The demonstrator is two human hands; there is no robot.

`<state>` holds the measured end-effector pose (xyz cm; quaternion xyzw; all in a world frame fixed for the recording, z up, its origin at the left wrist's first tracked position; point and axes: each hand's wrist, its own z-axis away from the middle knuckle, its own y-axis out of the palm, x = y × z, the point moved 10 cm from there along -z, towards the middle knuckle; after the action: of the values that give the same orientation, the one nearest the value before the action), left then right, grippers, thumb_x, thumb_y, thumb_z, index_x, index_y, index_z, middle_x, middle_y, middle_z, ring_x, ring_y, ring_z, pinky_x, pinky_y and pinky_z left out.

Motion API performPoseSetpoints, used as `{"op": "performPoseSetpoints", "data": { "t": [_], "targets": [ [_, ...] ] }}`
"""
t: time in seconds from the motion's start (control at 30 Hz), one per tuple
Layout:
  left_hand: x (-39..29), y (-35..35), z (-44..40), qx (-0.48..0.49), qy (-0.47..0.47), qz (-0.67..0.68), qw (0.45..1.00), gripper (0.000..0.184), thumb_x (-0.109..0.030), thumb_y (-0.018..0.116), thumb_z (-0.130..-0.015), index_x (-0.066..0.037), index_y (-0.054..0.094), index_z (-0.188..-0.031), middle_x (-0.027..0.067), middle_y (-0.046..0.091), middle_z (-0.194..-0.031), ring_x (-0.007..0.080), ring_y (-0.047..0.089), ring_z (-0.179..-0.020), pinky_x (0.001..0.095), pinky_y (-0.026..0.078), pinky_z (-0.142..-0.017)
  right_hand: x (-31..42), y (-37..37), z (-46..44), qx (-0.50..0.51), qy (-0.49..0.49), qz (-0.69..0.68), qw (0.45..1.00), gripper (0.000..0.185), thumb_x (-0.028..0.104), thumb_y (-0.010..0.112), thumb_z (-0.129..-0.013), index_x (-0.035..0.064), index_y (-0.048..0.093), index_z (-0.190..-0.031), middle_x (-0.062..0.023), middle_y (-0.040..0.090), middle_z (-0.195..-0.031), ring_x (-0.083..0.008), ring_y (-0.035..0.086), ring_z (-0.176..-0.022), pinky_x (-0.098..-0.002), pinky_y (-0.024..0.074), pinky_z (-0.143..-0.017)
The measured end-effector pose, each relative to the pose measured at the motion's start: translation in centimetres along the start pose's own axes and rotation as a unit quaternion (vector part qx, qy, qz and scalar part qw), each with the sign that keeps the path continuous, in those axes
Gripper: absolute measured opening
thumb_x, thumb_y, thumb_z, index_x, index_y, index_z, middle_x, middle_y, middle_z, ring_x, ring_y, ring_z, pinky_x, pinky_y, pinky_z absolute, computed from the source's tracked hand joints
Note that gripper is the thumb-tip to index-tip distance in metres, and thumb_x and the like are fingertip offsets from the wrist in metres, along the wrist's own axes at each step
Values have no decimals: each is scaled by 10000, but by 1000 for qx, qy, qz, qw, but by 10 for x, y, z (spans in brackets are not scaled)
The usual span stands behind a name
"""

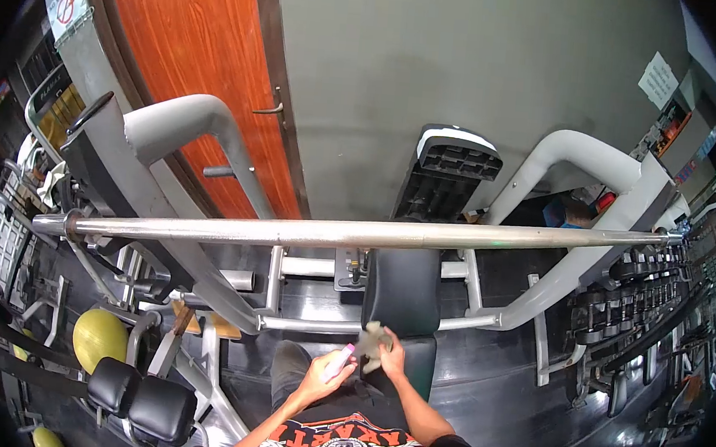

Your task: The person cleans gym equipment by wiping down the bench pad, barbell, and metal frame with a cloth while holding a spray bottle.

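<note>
My left hand (pixel 316 383) is closed around a small pink-and-white bottle or tube (pixel 339 362), tilted up to the right. Just right of it, my right hand (pixel 395 363) grips a crumpled pale cloth (pixel 373 342), its loose ends sticking out past the fingers. The cloth and the bottle are close together; whether they touch I cannot tell. Both hands are low over my lap, in front of a black padded bench (pixel 404 288). Beyond them a long metal bar (pixel 315 235) runs across the view.
Grey machine arms (pixel 215 120) curve up on both sides. A yellow exercise ball (pixel 100 342) and a black padded seat (pixel 160 408) stand at left. A dumbbell rack (pixel 625 299) is at right. Behind are a wooden door (pixel 207 52) and a grey wall (pixel 472 56).
</note>
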<state>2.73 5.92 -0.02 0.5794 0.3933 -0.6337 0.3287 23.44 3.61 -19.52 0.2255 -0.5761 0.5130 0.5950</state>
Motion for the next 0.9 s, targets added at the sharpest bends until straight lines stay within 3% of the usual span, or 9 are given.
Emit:
{"op": "performPoseSetpoints", "data": {
  "t": [0.2, 0.27, 0.33, 0.37, 0.43, 0.53, 0.67, 0.7, 0.9],
  "targets": [
    [14, 6, 4, 26, -70, 21, 997, 182, -107, 678, -874, -8, 645, -1023, 55, 673, -849, 101, 612, -744, 256, 498, -679, 131, -65, -78, -157, -208, -85, 962, 346, 165, 613, -907, -20, 570, -1197, -163, 646, -1111, -239, 599, -1056, -342, 448, -925],
    [0, 2, 3, -1, 6, 1, 1000, 176, -104, 677, -874, -9, 649, -1020, 58, 672, -857, 105, 615, -757, 259, 497, -693, 127, -73, -123, -137, -121, -70, 981, 394, 225, 625, -902, -10, 577, -1214, -199, 643, -1086, -288, 602, -1063, -377, 445, -936],
    [0, 2, 5, 0, -5, -7, 1000, 178, -103, 676, -874, -7, 649, -1021, 61, 672, -862, 110, 620, -765, 264, 498, -702, 135, -76, -147, -140, -156, 166, 964, 520, 288, 648, -878, 4, 524, -1296, -243, 547, -1251, -358, 538, -1154, -424, 428, -975],
    [2, 2, 5, 2, -16, -13, 1000, 180, -103, 675, -874, -4, 649, -1022, 64, 673, -868, 116, 624, -773, 268, 499, -711, 130, -74, -150, -139, -157, 166, 964, 520, 288, 648, -878, 4, 524, -1296, -243, 547, -1251, -358, 538, -1154, -424, 428, -975],
    [7, 1, 7, -7, -13, -10, 1000, 182, -107, 676, -874, -4, 649, -1022, 66, 674, -870, 117, 626, -774, 270, 500, -713, 132, -58, -149, -109, -112, 318, 935, 667, 318, 678, -841, 33, 427, -1389, -245, 369, -1427, -422, 419, -1252, -485, 402, -1006],
    [6, -3, 7, -19, -22, -12, 1000, 187, -114, 678, -874, -4, 650, -1022, 70, 678, -875, 119, 629, -779, 273, 500, -720, 150, -42, -129, -142, -127, 375, 907, 734, 278, 705, -816, 97, 362, -1440, -230, 263, -1485, -404, 379, -1273, -504, 398, -996],
    [5, -5, 8, -45, 10, -15, 999, 188, -123, 678, -875, -4, 651, -1019, 68, 676, -866, 105, 621, -770, 265, 496, -707, 140, -43, -129, -173, -143, 383, 896, 717, 176, 729, -758, 180, 423, -1407, -123, 355, -1442, -344, 411, -1229, -477, 395, -986],
    [6, -6, 8, -44, 7, -16, 999, 188, -123, 678, -875, -4, 651, -1019, 68, 676, -866, 105, 621, -770, 265, 496, -707, 143, -44, -124, -187, -177, 362, 896, 714, 84, 706, -716, 152, 450, -1378, -120, 396, -1410, -357, 434, -1178, -464, 384, -991],
    [19, 4, 2, -11, -46, -10, 999, 186, -128, 675, -879, -6, 647, -1017, 51, 659, -805, 89, 602, -693, 254, 495, -645, 96, -24, -71, -136, -245, 376, 883, 607, 30, 650, -718, 165, 547, -1301, -138, 446, -1366, -363, 461, -1115, -438, 401, -985]
  ]
}}
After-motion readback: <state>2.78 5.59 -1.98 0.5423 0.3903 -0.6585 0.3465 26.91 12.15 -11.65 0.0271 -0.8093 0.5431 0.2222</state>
